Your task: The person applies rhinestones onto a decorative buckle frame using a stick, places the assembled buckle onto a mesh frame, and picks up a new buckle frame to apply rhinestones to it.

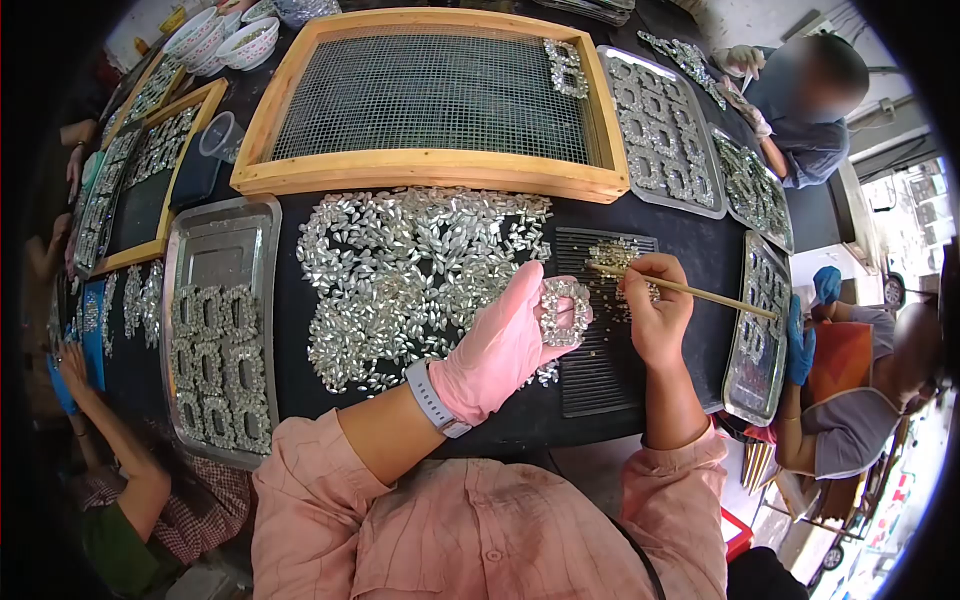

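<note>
My left hand [500,345], in a pink glove, holds a rectangular ring-shaped piece [564,312] covered in clear stones. My bare right hand [657,310] grips a thin wooden stick [700,293], its tip over small gold-toned bits [612,256] on a black ribbed mat [600,388]. The held piece is above the mat's left edge, apart from the stick. Many loose silvery stones [400,270] lie on the dark table to the left of my left hand.
A wood-framed mesh screen [430,100] lies beyond the stones. Metal trays of ring pieces stand left [220,215] and right [660,130]. Bowls [248,45] sit back left. People work at the right [810,105], far right [860,400] and left [130,450].
</note>
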Motion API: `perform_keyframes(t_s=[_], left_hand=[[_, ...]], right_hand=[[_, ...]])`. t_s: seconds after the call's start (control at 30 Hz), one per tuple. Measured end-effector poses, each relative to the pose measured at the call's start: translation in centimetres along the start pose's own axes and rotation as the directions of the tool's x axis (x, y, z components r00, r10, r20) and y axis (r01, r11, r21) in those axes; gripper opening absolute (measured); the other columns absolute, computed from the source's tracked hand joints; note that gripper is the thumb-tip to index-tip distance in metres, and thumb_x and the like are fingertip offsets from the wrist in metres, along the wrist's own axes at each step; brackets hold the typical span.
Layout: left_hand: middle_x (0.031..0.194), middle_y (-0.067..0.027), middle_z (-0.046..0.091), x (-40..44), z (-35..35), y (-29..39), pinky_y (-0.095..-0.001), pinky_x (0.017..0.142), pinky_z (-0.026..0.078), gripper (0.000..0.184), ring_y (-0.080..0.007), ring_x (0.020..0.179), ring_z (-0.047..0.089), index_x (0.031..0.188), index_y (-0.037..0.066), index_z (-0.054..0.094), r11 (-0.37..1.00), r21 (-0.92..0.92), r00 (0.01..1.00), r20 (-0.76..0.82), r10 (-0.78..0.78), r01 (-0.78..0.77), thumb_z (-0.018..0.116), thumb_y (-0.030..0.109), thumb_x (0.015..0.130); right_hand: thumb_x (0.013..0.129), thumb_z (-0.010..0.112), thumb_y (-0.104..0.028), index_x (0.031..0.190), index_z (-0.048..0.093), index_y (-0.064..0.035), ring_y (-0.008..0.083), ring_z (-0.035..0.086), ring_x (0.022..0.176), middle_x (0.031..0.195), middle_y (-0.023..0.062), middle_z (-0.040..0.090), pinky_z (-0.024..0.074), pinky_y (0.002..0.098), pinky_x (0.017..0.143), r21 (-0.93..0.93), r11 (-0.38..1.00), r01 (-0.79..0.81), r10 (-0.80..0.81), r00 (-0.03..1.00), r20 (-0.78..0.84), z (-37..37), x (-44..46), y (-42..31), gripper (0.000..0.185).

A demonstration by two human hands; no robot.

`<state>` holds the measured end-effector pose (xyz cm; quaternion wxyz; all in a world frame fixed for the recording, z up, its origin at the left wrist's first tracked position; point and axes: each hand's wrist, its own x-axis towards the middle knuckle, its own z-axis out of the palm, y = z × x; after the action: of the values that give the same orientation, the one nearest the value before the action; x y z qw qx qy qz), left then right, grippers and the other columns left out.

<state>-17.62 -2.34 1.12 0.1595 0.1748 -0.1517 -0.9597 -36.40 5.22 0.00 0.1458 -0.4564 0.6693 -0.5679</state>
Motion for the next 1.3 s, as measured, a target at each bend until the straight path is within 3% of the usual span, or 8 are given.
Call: perform_keyframes(t_s=[0.07, 0.37, 0.47, 0.6, 0.83, 0.93, 1.03, 1.3], left_hand=[[0.115, -0.004, 0.058, 0.0, 0.1, 0.1, -0.0368, 0.098, 0.041, 0.056, -0.0189, 0.112, 0.055, 0.126, 0.005, 0.049, 1.0, -0.002, 1.0, -0.007, -0.002, 0.002, 0.033, 0.051, 0.099], [0.112, -0.0044, 0.058, -0.1, 0.1, 0.1, -0.037, 0.098, 0.041, 0.054, -0.0191, 0.11, 0.056, 0.125, 0.005, 0.049, 0.999, -0.035, 1.0, -0.027, -0.01, 0.009, 0.035, 0.05, 0.099], [0.111, -0.0045, 0.057, 0.0, -0.1, 0.0, -0.0369, 0.098, 0.041, 0.054, -0.0194, 0.11, 0.055, 0.125, 0.004, 0.049, 0.999, -0.043, 1.0, -0.003, -0.006, 0.006, 0.035, 0.05, 0.099], [0.114, -0.0054, 0.057, 0.1, 0.0, 0.1, -0.0367, 0.098, 0.041, 0.055, -0.0198, 0.112, 0.055, 0.126, 0.005, 0.048, 0.999, -0.035, 1.0, -0.013, -0.004, 0.004, 0.034, 0.05, 0.099], [0.121, -0.0068, 0.057, 0.0, -0.1, 0.0, -0.0374, 0.099, 0.041, 0.055, -0.0208, 0.114, 0.054, 0.127, 0.005, 0.047, 1.0, -0.02, 1.0, -0.008, -0.01, 0.01, 0.033, 0.051, 0.099], [0.121, -0.007, 0.056, -0.1, 0.1, 0.1, -0.0376, 0.099, 0.041, 0.055, -0.0213, 0.115, 0.054, 0.126, 0.005, 0.048, 1.0, -0.02, 1.0, -0.026, -0.002, 0.001, 0.033, 0.051, 0.099], [0.121, -0.0071, 0.057, 0.0, 0.0, 0.0, -0.0379, 0.099, 0.041, 0.055, -0.0217, 0.115, 0.054, 0.127, 0.005, 0.048, 1.0, -0.02, 1.0, -0.009, 0.004, -0.004, 0.033, 0.051, 0.099], [0.118, -0.0066, 0.057, 0.0, -0.1, 0.1, -0.0395, 0.1, 0.04, 0.054, -0.02, 0.114, 0.054, 0.127, 0.006, 0.048, 0.998, -0.055, 1.0, 0.015, 0.014, -0.013, 0.035, 0.05, 0.099]], right_hand=[[0.083, 0.059, 0.003, 0.088, 0.058, 0.0015, 0.0092, 0.054, 0.072, 0.078, 0.0041, 0.06, 0.0448, 0.0235, 0.066, -0.021, 1.0, 0.0, 0.001, 1.0, 0.022, 0.0, 0.1, 0.0, 0.005], [0.087, 0.056, 0.003, 0.096, 0.052, 0.0, 0.0118, 0.058, 0.07, 0.084, 0.0073, 0.059, 0.0472, 0.0249, 0.063, 0.405, 0.914, 0.023, -0.078, 0.989, 0.122, -0.4, -0.6, -1.6, 0.01], [0.087, 0.056, 0.003, 0.096, 0.052, 0.0004, 0.0115, 0.057, 0.07, 0.082, 0.0072, 0.059, 0.0468, 0.0248, 0.063, 0.393, 0.918, 0.046, -0.129, 0.974, 0.186, -0.2, -0.7, -1.9, 0.01], [0.087, 0.056, 0.002, 0.096, 0.053, 0.0002, 0.0097, 0.056, 0.069, 0.079, 0.0061, 0.059, 0.0455, 0.0227, 0.062, 0.268, 0.962, 0.057, -0.054, 0.998, -0.017, -0.3, -0.3, -1.7, 0.01], [0.086, 0.058, 0.001, 0.096, 0.056, 0.0002, 0.0071, 0.055, 0.069, 0.078, 0.0044, 0.06, 0.0449, 0.0214, 0.061, 0.038, 0.997, -0.069, 0.068, 0.997, 0.025, 0.1, 0.7, -0.2, 0.01], [0.086, 0.058, 0.001, 0.095, 0.056, 0.0004, 0.0071, 0.055, 0.068, 0.078, 0.0044, 0.06, 0.0449, 0.0215, 0.061, -0.099, 0.992, 0.083, -0.08, 0.996, 0.041, 0.0, 0.8, 0.5, 0.009], [0.086, 0.058, 0.002, 0.096, 0.056, 0.0005, 0.0085, 0.056, 0.071, 0.079, 0.0051, 0.06, 0.0453, 0.0223, 0.063, 0.102, 0.994, -0.045, 0.045, 0.999, 0.004, 0.1, 0.4, -0.4, 0.01], [0.083, 0.059, 0.005, 0.095, 0.055, -0.0015, 0.0134, 0.057, 0.069, 0.077, 0.0061, 0.061, 0.0449, 0.0266, 0.064, 0.285, 0.941, 0.184, -0.219, 0.971, 0.097, -0.1, -0.6, -1.4, 0.014]])
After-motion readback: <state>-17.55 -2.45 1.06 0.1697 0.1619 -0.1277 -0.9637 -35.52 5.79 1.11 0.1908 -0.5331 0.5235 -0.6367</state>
